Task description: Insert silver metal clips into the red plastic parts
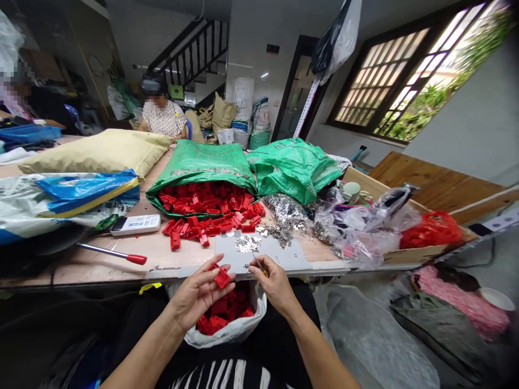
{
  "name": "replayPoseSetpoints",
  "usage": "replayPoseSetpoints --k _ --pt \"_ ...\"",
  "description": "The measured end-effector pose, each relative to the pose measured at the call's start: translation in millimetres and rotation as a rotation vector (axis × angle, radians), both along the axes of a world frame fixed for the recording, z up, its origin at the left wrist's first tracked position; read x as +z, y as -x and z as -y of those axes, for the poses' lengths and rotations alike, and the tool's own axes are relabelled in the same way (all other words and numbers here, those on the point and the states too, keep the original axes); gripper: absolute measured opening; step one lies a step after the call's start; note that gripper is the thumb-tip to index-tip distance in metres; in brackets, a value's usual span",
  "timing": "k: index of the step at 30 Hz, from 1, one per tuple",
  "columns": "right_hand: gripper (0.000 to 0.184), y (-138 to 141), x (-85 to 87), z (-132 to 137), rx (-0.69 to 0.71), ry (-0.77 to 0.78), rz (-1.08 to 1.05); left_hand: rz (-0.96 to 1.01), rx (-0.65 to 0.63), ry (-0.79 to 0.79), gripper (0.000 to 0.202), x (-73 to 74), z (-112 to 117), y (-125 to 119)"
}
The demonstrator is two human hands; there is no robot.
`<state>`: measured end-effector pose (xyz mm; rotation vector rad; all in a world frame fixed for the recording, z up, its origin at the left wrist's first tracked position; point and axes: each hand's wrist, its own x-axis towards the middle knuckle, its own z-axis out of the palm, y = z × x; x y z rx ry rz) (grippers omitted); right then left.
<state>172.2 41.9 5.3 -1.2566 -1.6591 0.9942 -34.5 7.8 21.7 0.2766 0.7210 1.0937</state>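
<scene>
My left hand (pixel 198 292) is closed on a small red plastic part (pixel 221 279), held just over the table's front edge. My right hand (pixel 274 281) pinches a thin tool with a yellow handle (pixel 259 266), its tip close to the red part. Below both hands, a white bag (pixel 231 329) on my lap holds several red parts. On the table ahead, a green sack (pixel 203 165) spills a pile of red parts (pixel 206 213). A small heap of shiny metal pieces (pixel 247 244) lies on a grey sheet (pixel 279 254).
A red-handled screwdriver (pixel 115 253) and a white remote (pixel 135 225) lie to the left. Another green sack (pixel 292 167), clear plastic bags (pixel 357 227) and a red bag (pixel 430 229) crowd the right. A person (pixel 162 113) sits at the far end. Blue-and-white sacks (pixel 60 197) lie on the left.
</scene>
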Motion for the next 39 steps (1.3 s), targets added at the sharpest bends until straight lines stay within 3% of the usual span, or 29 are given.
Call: replayPoseSetpoints --k 4,7,12,17,24,31,39 --pt "0.018 12 8.3 16 0.043 0.012 -0.045 -0.035 -0.022 0.009 0.069 5.0 5 2" --pt "0.018 16 17.5 22 0.052 -0.004 -0.047 -0.091 -0.048 -0.049 0.071 4.6 7 2" --pt "0.013 21 28.8 31 0.085 -0.061 0.017 -0.3 -0.082 -0.183 0.059 0.0 10 -3" --pt "0.011 23 31.5 40 0.096 -0.128 0.088 -0.408 -0.197 -0.271 0.028 -5.2 14 -11" --pt "0.011 19 27.7 45 0.102 -0.091 0.038 -0.33 -0.251 -0.318 0.026 -8.1 16 -19" --pt "0.016 17 15.6 47 0.131 0.024 -0.154 -0.209 -0.298 -0.254 0.024 -5.3 24 -19" --pt "0.008 20 32.7 57 0.11 -0.191 0.064 -0.398 -0.215 -0.311 0.026 2.8 29 -19"
